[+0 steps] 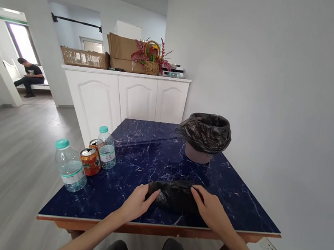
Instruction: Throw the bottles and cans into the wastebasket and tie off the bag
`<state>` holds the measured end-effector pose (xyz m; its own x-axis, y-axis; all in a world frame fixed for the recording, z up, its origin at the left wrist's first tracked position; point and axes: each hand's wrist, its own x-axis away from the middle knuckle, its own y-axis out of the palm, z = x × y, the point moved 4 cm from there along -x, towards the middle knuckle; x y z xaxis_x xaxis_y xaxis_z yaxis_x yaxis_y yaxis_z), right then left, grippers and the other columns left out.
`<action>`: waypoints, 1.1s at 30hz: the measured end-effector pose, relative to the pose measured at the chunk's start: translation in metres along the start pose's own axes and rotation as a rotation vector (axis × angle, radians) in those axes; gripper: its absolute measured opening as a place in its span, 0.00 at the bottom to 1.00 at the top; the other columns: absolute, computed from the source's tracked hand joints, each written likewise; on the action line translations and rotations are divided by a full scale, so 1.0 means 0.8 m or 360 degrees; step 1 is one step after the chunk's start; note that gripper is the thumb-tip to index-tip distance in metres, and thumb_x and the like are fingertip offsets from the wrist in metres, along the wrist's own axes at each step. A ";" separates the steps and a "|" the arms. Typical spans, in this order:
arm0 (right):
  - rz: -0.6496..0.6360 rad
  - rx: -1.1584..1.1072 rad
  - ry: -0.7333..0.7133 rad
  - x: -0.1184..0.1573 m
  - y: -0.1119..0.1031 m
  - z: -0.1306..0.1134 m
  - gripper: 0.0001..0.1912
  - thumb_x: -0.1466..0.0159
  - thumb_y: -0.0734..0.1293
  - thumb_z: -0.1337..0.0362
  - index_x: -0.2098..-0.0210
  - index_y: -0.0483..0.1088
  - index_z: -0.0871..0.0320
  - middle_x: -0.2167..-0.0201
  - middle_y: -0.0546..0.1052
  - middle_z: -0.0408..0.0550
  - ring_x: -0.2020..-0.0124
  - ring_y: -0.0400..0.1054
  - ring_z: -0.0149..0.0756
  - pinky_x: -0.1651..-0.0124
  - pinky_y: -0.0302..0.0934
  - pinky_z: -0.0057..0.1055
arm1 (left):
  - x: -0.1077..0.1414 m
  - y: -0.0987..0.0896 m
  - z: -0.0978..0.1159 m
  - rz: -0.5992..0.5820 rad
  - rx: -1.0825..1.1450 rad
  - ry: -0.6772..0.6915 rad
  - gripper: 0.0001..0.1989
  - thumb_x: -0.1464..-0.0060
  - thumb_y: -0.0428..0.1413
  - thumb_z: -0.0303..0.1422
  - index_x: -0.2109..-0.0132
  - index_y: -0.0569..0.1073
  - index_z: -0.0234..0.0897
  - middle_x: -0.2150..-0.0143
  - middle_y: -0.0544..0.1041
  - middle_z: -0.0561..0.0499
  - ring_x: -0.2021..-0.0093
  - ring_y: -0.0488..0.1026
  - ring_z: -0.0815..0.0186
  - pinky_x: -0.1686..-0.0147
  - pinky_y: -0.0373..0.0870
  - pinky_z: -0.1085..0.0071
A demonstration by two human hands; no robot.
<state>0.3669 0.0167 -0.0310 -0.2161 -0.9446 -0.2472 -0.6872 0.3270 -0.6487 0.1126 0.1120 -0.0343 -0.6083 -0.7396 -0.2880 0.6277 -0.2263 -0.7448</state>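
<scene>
1. We note a black plastic bundle [173, 198] lying lengthwise, left to right, at the near edge of the table [149, 152], right of its middle.
2. Left hand [137, 201]: clamped on the bundle's left end, thumb laid over the top; we find the fingertips behind it hidden.
3. Right hand [212, 208]: clamped on the right end, thumb and fingers at its upper edge. The two hands are apart, the plastic spanning between them.
4. Beyond the bundle, far right on the table, we record a pinkish-grey bin [197, 154], upright, with a black liner [207, 135] folded over its rim and hanging loosely round it.
5. Left side of the table: we count two clear bottles with teal caps, the near bottle [72, 172] and the far bottle [106, 149], both upright and part-filled.
6. Among them stand two orange cans; the near can [91, 163] sits between the bottles, the far can [93, 143] partly hidden behind.
7. Past the far end we see a white cabinet [95, 91] carrying cardboard boxes [83, 58] and a flower basket [151, 68].
8. Far left, through a doorway, a person [30, 75] sits with head bowed.
</scene>
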 end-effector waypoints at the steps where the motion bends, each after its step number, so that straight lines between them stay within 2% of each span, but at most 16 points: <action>1: 0.0158 0.0117 -0.0089 -0.001 0.003 -0.011 0.26 0.25 0.57 0.46 0.39 0.74 0.53 0.47 0.82 0.57 0.46 0.77 0.57 0.44 0.68 0.55 | -0.002 0.007 -0.003 0.0021 0.0042 -0.0036 0.19 0.26 0.45 0.46 0.47 0.74 0.39 0.66 0.78 0.49 0.68 0.77 0.59 0.65 0.73 0.65; 3: 0.0334 0.0374 -0.0409 0.001 0.018 -0.037 0.29 0.24 0.57 0.50 0.29 0.64 0.55 0.31 0.70 0.57 0.30 0.62 0.55 0.29 0.55 0.58 | -0.005 0.016 -0.008 0.0101 0.0125 -0.0077 0.22 0.26 0.45 0.41 0.31 0.59 0.40 0.61 0.80 0.49 0.65 0.80 0.60 0.64 0.76 0.66; 5: 0.0242 0.0564 -0.0701 0.003 0.046 -0.055 0.31 0.23 0.56 0.52 0.25 0.57 0.55 0.24 0.60 0.52 0.23 0.48 0.51 0.23 0.43 0.56 | -0.005 0.018 -0.009 0.0256 0.0117 -0.0055 0.30 0.27 0.47 0.36 0.25 0.45 0.41 0.52 0.79 0.44 0.56 0.81 0.59 0.55 0.78 0.62; 6: 0.0147 0.0626 -0.0765 0.002 0.060 -0.057 0.31 0.22 0.55 0.52 0.24 0.55 0.54 0.23 0.57 0.50 0.22 0.45 0.50 0.22 0.40 0.56 | -0.005 0.016 -0.007 0.0325 0.0042 -0.0002 0.32 0.28 0.47 0.34 0.24 0.43 0.42 0.45 0.77 0.41 0.49 0.80 0.57 0.49 0.77 0.58; 8: -0.0014 0.0706 -0.0739 -0.004 0.083 -0.047 0.32 0.22 0.53 0.48 0.24 0.54 0.52 0.23 0.55 0.49 0.21 0.41 0.53 0.22 0.38 0.60 | -0.006 0.013 -0.001 0.0375 -0.0208 0.0153 0.31 0.29 0.47 0.31 0.24 0.48 0.45 0.32 0.67 0.37 0.35 0.71 0.52 0.39 0.71 0.50; 10: -0.0140 0.0732 -0.0634 -0.015 0.098 -0.027 0.32 0.22 0.51 0.45 0.23 0.54 0.50 0.23 0.55 0.49 0.21 0.41 0.55 0.23 0.38 0.65 | -0.008 0.012 0.001 0.0301 -0.0452 0.0284 0.29 0.29 0.46 0.28 0.26 0.57 0.50 0.24 0.58 0.41 0.27 0.60 0.48 0.34 0.65 0.44; 11: -0.0198 0.0725 -0.0589 -0.021 0.102 -0.016 0.33 0.22 0.50 0.45 0.23 0.54 0.49 0.22 0.55 0.49 0.21 0.42 0.54 0.24 0.38 0.65 | -0.009 0.013 -0.001 0.0242 -0.0539 0.0322 0.28 0.29 0.46 0.27 0.27 0.60 0.52 0.23 0.57 0.44 0.25 0.56 0.47 0.33 0.63 0.42; 13: -0.0289 0.0686 -0.0530 -0.032 0.106 0.005 0.32 0.22 0.49 0.44 0.23 0.52 0.46 0.22 0.54 0.48 0.21 0.43 0.51 0.24 0.41 0.63 | -0.012 0.018 -0.011 0.0133 -0.0634 0.0336 0.28 0.29 0.45 0.27 0.28 0.63 0.55 0.23 0.60 0.47 0.23 0.52 0.47 0.33 0.62 0.39; 16: -0.0348 0.0639 -0.0505 -0.042 0.104 0.021 0.31 0.22 0.49 0.44 0.23 0.52 0.43 0.22 0.52 0.44 0.21 0.44 0.47 0.23 0.42 0.59 | -0.014 0.028 -0.028 0.0049 -0.0659 0.0293 0.28 0.28 0.44 0.27 0.27 0.62 0.53 0.26 0.66 0.48 0.21 0.48 0.47 0.32 0.61 0.38; 19: -0.0368 0.0660 -0.0495 -0.046 0.100 0.022 0.31 0.22 0.49 0.44 0.24 0.53 0.43 0.22 0.52 0.43 0.21 0.43 0.46 0.22 0.41 0.59 | -0.013 0.035 -0.037 0.0070 -0.0601 0.0260 0.29 0.27 0.43 0.28 0.23 0.55 0.49 0.24 0.64 0.46 0.20 0.45 0.51 0.30 0.60 0.42; 22: -0.0360 0.0670 -0.0466 -0.042 0.096 0.010 0.31 0.22 0.49 0.44 0.24 0.54 0.45 0.21 0.51 0.44 0.21 0.42 0.48 0.23 0.42 0.59 | -0.012 0.032 -0.039 0.0152 -0.0483 0.0166 0.29 0.24 0.41 0.34 0.22 0.47 0.49 0.23 0.60 0.44 0.21 0.46 0.53 0.30 0.60 0.44; 24: -0.0228 0.0670 -0.0441 -0.028 0.092 -0.001 0.32 0.22 0.51 0.46 0.23 0.52 0.47 0.21 0.48 0.46 0.21 0.41 0.51 0.23 0.44 0.59 | -0.011 0.027 -0.041 0.0224 -0.0378 0.0082 0.27 0.23 0.40 0.37 0.22 0.49 0.50 0.23 0.59 0.45 0.21 0.49 0.53 0.30 0.61 0.44; 27: 0.0019 0.0703 -0.0480 0.014 0.096 -0.014 0.33 0.22 0.54 0.48 0.22 0.47 0.46 0.21 0.46 0.44 0.21 0.40 0.54 0.23 0.44 0.62 | -0.009 0.019 -0.047 0.0334 -0.0201 -0.0042 0.22 0.23 0.40 0.39 0.28 0.60 0.48 0.25 0.64 0.44 0.23 0.54 0.53 0.30 0.63 0.44; 30: 0.0016 0.0750 -0.0551 0.059 0.119 -0.012 0.38 0.25 0.58 0.44 0.21 0.40 0.40 0.21 0.46 0.43 0.23 0.44 0.64 0.29 0.52 0.71 | -0.007 0.013 -0.051 0.0418 -0.0063 -0.0133 0.18 0.24 0.41 0.40 0.35 0.67 0.46 0.29 0.69 0.44 0.25 0.61 0.54 0.30 0.65 0.46; 33: -0.0017 0.0744 -0.0514 0.074 0.138 -0.002 0.41 0.26 0.58 0.41 0.21 0.38 0.42 0.22 0.46 0.45 0.24 0.46 0.67 0.30 0.53 0.73 | -0.007 0.009 -0.048 0.0459 0.0024 -0.0163 0.16 0.24 0.43 0.41 0.38 0.68 0.44 0.33 0.72 0.42 0.30 0.67 0.55 0.31 0.66 0.47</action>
<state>0.2769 -0.0034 -0.1163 0.0625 -0.9149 -0.3989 -0.2923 0.3653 -0.8838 0.1017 0.1389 -0.0609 -0.3522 -0.8347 -0.4233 0.7750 -0.0066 -0.6319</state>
